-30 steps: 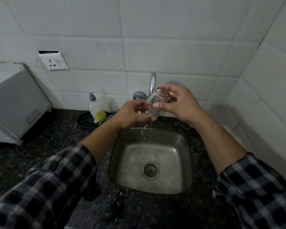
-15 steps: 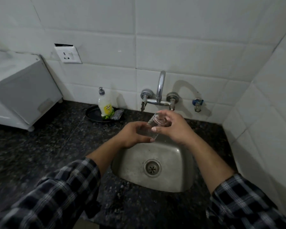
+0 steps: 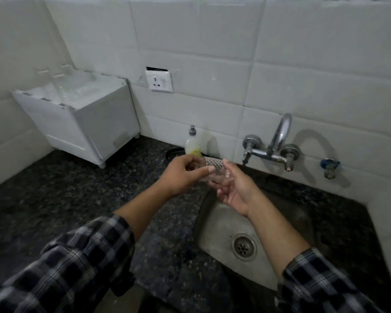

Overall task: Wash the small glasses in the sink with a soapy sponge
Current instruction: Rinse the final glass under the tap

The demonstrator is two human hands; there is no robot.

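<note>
**Wet patterned glass held over the far left corner of the sink**

The small clear glass with a diamond-cut pattern (image 3: 213,167) is lying almost on its side in the air, at about 11 o'clock from the drain of the square steel sink (image 3: 215,224). The left hand (image 3: 182,176) is pinching its wall, with the thumb and fingers (image 3: 209,170) curled round it. The right hand (image 3: 234,188) is lying palm up and relaxed, and it is only touching the other end.

The glass is probably light and stiff, but fragile, and it is looking wet, so it is likely slipping easily. A hold round the patterned wall is seeming safer than one at the thin rim.

The chrome wall tap (image 3: 278,141) is standing near, at 2 o'clock from the glass, and the white soap bottle with a grey pump (image 3: 192,143) is just behind, at 11 o'clock. The steel rim and the dark speckled stone bench (image 3: 77,199) are hard edges below. More open room is lying toward 5 o'clock, over the basin.
</note>
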